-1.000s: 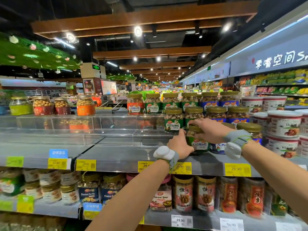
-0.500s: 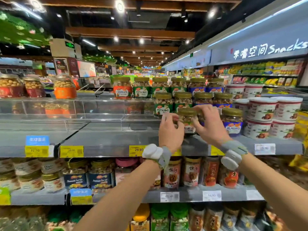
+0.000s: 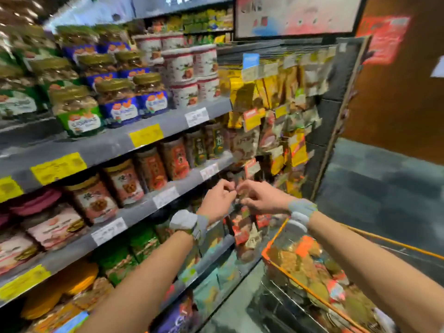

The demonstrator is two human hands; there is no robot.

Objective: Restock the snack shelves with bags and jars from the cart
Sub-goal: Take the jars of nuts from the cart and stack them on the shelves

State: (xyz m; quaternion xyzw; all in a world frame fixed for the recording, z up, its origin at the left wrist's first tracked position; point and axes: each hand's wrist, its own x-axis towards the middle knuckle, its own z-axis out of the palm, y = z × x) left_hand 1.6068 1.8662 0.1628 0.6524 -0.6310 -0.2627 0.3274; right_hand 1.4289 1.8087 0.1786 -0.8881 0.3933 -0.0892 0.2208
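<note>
Both the left hand (image 3: 219,203) and right hand (image 3: 262,200) curl fingers, hold unclear; green jar (image 3: 79,111) apparently reads CASHEWS.

The left hand (image 3: 219,200) and right hand (image 3: 263,200) are held close together, fingers (image 3: 227,188) curled, before hanging bags (image 3: 276,131) beside the shelf's (image 3: 137,213) right end.
</note>
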